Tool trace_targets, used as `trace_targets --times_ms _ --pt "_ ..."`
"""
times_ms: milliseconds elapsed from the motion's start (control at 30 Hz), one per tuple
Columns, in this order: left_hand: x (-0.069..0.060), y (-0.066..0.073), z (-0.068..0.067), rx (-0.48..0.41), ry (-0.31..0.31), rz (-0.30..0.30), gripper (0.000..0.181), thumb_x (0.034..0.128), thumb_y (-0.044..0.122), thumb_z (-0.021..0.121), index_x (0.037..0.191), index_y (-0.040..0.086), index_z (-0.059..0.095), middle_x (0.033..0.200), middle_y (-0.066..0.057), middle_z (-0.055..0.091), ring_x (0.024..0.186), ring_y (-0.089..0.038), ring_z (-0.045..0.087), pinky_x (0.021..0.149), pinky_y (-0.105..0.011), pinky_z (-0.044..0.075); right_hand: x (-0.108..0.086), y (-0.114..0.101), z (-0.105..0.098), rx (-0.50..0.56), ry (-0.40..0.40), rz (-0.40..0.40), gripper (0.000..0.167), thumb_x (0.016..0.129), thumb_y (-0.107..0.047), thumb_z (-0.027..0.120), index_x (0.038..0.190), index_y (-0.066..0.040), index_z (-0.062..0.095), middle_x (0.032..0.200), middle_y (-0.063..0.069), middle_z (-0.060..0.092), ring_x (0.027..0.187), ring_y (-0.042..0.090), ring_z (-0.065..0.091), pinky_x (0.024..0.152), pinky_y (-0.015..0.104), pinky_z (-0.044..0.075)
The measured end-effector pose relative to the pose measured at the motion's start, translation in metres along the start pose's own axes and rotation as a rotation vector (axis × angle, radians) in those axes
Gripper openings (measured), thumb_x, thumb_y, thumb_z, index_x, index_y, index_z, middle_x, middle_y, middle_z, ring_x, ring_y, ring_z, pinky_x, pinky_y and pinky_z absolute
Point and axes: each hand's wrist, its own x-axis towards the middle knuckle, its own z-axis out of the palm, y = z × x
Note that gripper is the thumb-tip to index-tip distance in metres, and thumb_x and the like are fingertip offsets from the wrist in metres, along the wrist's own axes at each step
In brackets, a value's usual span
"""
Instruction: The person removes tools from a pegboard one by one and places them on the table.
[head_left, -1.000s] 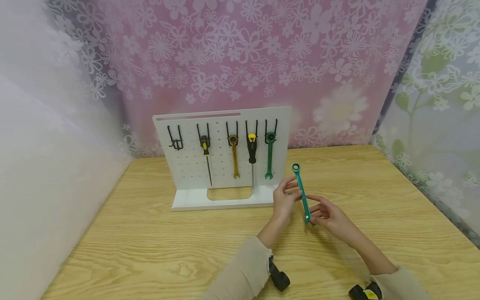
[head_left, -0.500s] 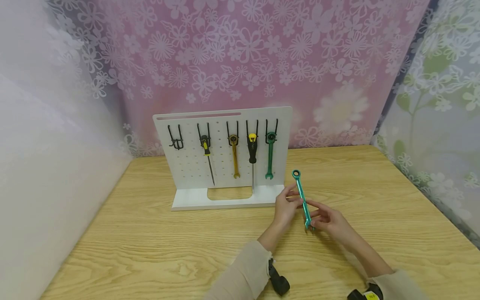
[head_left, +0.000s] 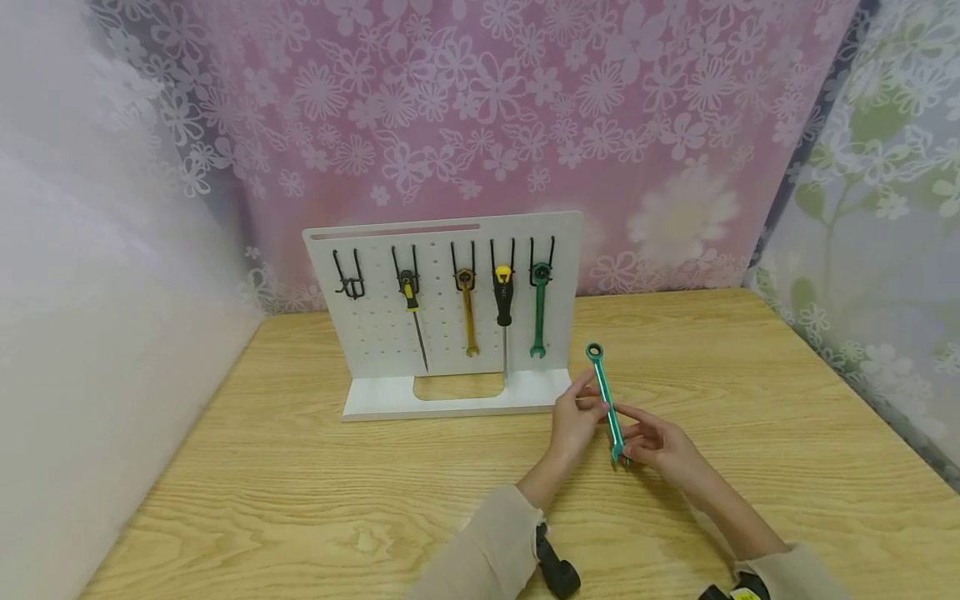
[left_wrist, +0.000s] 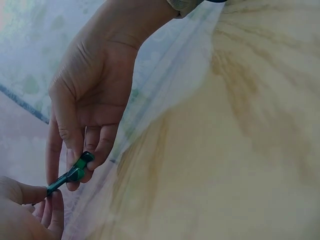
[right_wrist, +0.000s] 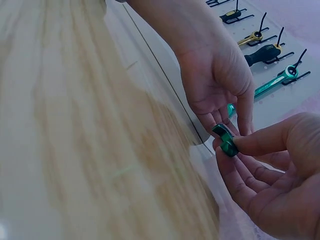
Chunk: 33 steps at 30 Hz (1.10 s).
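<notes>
Tools (head_left: 504, 302) hang on a pegboard (head_left: 442, 333) atop the bench (head_left: 262, 467). At right, a wrench (head_left: 606, 395) sits between left hand (head_left: 575, 425) and right hand (head_left: 670, 454).

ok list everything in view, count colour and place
Table: 1, light wood, foreground
Board: 1, white, on the table
Hooks: 5, black, across the board
Thin screwdriver: 1, black-yellow, second hook from left
Gold wrench: 1, gold, middle hook
Thick screwdriver: 1, black-yellow, fourth hook
Hung green wrench: 1, green, rightmost hook
Held wrench: 1, green, right of the board
Backdrop: 1, flowered pink, rear
Side panels: 2, pale, either side
Wrist devices: 2, black, bottom edge
Sleeves: 2, beige, bottom edge
Left hand: 1, pinching held wrench midway
Right hand: 1, pinching its end
</notes>
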Motion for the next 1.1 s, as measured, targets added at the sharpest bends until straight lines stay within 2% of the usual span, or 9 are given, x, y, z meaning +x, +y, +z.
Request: trace_targets --times_ms 67,133,267,533,833,1100 --pt "-0.001 -0.001 0.0 0.031 -0.001 -0.008 0.047 0.0796 -0.013 0.061 0.124 0.0 0.055 0.093 -0.012 0.059 0.077 -0.019 0.059 0.066 -0.026 0.053 0.0 -0.001 0.0 0.004 0.0 0.021 0.055 0.087 0.008 0.053 0.137 0.011 0.03 0.103 0.028 0.055 0.085 0.015 0.06 0.069 0.028 0.051" --pt "0.001 -0.01 0.0 0.057 0.0 -0.013 0.048 0.079 -0.012 0.063 0.124 0.003 0.057 0.091 -0.009 0.06 0.073 -0.014 0.058 0.063 -0.021 0.051 -0.001 -0.002 0.0 0.008 0.002 0.052 0.055 0.087 0.007 0.054 0.136 0.012 0.03 0.102 0.026 0.056 0.084 0.015 0.06 0.069 0.028 0.051" --pt "0.001 -0.013 0.0 0.093 0.003 -0.022 0.047 0.0775 -0.011 0.065 0.122 0.003 0.058 0.087 -0.007 0.06 0.067 -0.008 0.054 0.059 -0.018 0.048 -0.002 -0.004 0.001 0.014 -0.004 0.075 0.056 0.086 0.006 0.054 0.136 0.013 0.029 0.101 0.025 0.057 0.082 0.015 0.059 0.068 0.028 0.051" --pt "-0.001 -0.014 0.0 0.116 -0.017 -0.025 0.048 0.0776 -0.011 0.065 0.122 0.004 0.058 0.082 -0.007 0.06 0.065 -0.008 0.055 0.059 -0.018 0.049 -0.004 -0.008 0.001 0.028 0.007 0.153 0.059 0.085 0.005 0.054 0.137 0.01 0.029 0.102 0.024 0.057 0.084 0.019 0.059 0.07 0.029 0.051" --pt "-0.005 -0.015 -0.001 0.154 -0.03 -0.019 0.049 0.0784 -0.007 0.067 0.125 0.004 0.057 0.08 -0.005 0.059 0.066 -0.006 0.054 0.059 -0.017 0.047 -0.007 -0.014 0.002 0.039 -0.003 0.174 0.059 0.085 0.005 0.053 0.138 0.01 0.027 0.101 0.022 0.057 0.085 0.022 0.06 0.071 0.031 0.051" --pt "-0.01 -0.014 -0.002 0.147 -0.02 -0.069 0.048 0.0795 -0.008 0.065 0.125 0.004 0.056 0.078 0.0 0.055 0.069 -0.008 0.056 0.062 -0.019 0.05 -0.008 -0.012 0.004 0.066 -0.032 0.172 0.06 0.084 0.006 0.053 0.137 0.014 0.025 0.098 0.02 0.058 0.083 0.02 0.059 0.072 0.029 0.051"
